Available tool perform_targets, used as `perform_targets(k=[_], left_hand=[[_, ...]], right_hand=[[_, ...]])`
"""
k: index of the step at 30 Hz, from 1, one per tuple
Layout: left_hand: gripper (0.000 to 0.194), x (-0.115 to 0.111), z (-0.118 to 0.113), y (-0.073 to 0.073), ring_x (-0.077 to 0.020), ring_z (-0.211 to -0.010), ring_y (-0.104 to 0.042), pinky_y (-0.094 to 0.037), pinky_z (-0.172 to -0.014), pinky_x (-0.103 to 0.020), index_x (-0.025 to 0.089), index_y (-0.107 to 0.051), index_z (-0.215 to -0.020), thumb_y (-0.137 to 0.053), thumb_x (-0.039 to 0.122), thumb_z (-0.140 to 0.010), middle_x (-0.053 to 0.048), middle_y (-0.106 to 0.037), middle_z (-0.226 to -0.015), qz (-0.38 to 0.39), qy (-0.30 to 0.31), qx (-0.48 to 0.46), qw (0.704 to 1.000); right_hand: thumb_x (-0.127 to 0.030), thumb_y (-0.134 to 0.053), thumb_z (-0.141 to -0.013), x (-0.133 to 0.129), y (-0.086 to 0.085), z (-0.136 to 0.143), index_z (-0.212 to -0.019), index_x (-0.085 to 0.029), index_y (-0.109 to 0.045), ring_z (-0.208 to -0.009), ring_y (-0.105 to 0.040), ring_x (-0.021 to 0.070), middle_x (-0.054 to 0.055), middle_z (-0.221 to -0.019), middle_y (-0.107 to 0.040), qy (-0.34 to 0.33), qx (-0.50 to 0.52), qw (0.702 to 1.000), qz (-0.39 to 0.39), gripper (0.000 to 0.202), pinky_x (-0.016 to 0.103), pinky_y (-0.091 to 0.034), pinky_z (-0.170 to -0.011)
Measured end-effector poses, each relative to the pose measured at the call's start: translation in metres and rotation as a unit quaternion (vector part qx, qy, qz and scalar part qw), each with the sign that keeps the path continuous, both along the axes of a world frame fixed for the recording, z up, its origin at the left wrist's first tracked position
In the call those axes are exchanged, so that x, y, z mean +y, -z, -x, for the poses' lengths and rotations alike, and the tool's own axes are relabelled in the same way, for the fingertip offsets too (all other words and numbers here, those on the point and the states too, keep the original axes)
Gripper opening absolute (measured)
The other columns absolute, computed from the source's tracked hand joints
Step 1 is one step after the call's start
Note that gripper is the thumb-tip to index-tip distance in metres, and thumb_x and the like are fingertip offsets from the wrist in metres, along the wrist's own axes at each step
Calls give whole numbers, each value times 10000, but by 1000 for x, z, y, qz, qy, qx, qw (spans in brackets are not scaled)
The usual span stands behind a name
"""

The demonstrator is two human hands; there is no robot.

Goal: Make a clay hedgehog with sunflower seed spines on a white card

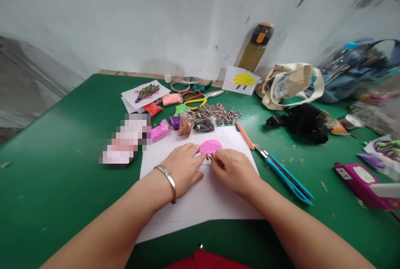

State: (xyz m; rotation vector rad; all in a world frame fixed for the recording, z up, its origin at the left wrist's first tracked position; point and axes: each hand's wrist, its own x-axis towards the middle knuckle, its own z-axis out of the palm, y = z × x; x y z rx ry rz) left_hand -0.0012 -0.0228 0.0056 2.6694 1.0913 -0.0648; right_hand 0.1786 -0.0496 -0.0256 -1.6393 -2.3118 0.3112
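Note:
A flat pink clay shape (210,147) lies on a small card over white paper (203,202), with small brown pieces at its lower edge. My left hand (184,165), with a silver bracelet at the wrist, rests palm down on the paper, fingers apart, its fingertips at the left side of the pink shape. My right hand (233,169) is closed at the shape's lower right, its fingertips pinched by the brown pieces. What it grips is too small to name. Clay packets, such as a brown one (186,125) and a black one (204,125), lie just beyond the paper.
Sunflower seeds (215,113) are heaped behind the packets, near yellow-handled scissors (196,103). A blue cutter (287,175) and an orange tool (245,135) lie at the right. Farther back stand a bottle (256,48) and a cloth bag (290,85). A magenta device (364,185) is far right.

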Motion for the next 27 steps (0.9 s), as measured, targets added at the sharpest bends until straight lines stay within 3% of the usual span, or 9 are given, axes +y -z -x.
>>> perform_targets(k=[5,13,20,27], left_hand=[[408,0,-1,-2,-272,-1061,-507,-429,-925,-420,164,-548,-1200,-605,277,-812,-125,-560,-1138,10,1,9,1000],[455,-2,-1,0,-286,-1069,-506,-438,-905,-446,217,-520,-1267,-607,264,-822,-133,-538,-1188,-6,3,14,1000],[453,-2,-2,-1,-278,-1055,-510,-436,-900,-435,212,-511,-1260,-600,249,-817,-126,-546,-1179,-3,9,-4,1000],[443,-2,-3,0,-283,-1063,-502,-430,-907,-446,214,-515,-1254,-599,270,-822,-129,-532,-1208,-14,8,6,1000]], right_hand=[[-192,-468,-825,2,-2,-5,-629,-194,-450,-582,-445,115,-19,-602,-521,-3,16,1000,1,196,253,-257,-569],[-200,-512,-777,16,-15,-31,-592,-192,-510,-498,-451,97,-25,-557,-562,98,41,994,21,186,249,-246,-521],[-236,-521,-793,21,-5,-36,-616,-199,-542,-537,-503,112,-19,-589,-602,92,27,995,34,182,251,-247,-518],[-216,-503,-808,15,-10,-28,-626,-189,-505,-560,-484,105,-25,-597,-559,65,38,996,49,184,249,-243,-533]])
